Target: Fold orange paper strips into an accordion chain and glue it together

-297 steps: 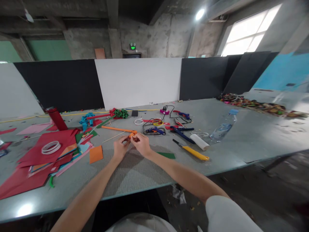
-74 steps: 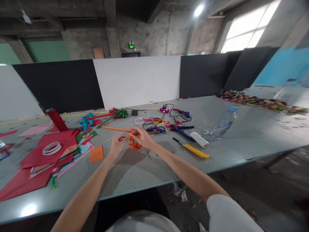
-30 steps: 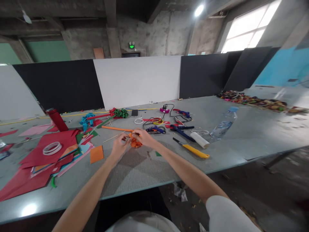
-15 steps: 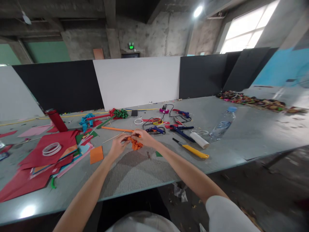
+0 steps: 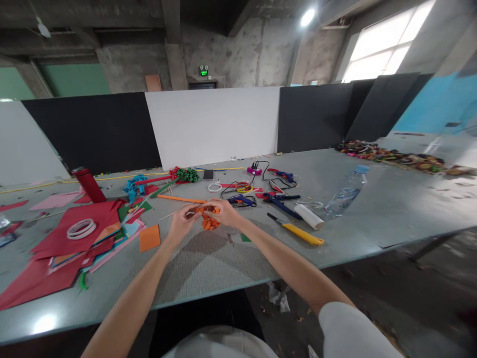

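Note:
Both my left hand (image 5: 183,220) and my right hand (image 5: 222,213) have their fingers closed on a bunch of curled orange paper (image 5: 210,222), held just above the table's middle. Fingertips cover its upper part. Behind the hands lies an orange paper-wrapped stick (image 5: 179,198), its right end hidden by my fingers. A flat orange paper square (image 5: 149,238) rests left of my left hand. Beyond my right hand is a blue glue gun (image 5: 242,200) with a black cord.
Red paper sheets (image 5: 67,248) with white tape rolls (image 5: 81,228) and a red bottle (image 5: 88,184) stand left. A yellow knife (image 5: 302,233), white roll (image 5: 308,217), blue pliers (image 5: 281,205) and water bottle (image 5: 346,193) lie or stand right. Finished-looking green paper curls (image 5: 187,174) sit behind.
The fingers of both hands have shifted slightly on the orange paper, and its curls show a little differently. The whole view has moved very slightly.

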{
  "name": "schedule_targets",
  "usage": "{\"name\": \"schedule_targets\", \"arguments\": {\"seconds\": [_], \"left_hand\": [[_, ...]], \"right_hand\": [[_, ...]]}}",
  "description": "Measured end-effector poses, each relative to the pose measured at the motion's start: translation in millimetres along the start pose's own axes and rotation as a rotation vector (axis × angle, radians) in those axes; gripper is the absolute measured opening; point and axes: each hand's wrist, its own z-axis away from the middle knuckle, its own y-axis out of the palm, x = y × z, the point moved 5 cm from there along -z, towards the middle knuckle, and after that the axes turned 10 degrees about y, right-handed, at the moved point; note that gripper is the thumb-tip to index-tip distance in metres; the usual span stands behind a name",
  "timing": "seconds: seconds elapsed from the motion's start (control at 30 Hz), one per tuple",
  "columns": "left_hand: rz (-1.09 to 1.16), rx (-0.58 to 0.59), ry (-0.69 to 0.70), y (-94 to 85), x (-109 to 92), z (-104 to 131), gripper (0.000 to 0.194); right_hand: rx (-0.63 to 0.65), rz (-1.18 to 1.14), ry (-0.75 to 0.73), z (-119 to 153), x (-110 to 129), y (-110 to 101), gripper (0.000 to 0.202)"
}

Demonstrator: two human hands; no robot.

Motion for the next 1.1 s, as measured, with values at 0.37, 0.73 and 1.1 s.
{"name": "schedule_targets", "arguments": {"seconds": [0.37,0.73,1.1], "left_hand": [[0.045,0.065,-0.114,-0.2,10.3,-1.5,0.03],[0.055,0.08,-0.133,0.4,15.3,-0.4,0.03],[0.127,0.074,-0.156,3.6,11.4,0.4,0.028]], "right_hand": [[-0.012,-0.005,-0.017,1.1,-1.4,0.5,0.021],[0.027,0.014,0.008,0.1,-4.3,-1.1,0.019],[0.042,0.016,0.003,-0.2,-5.6,1.3,0.023]]}}
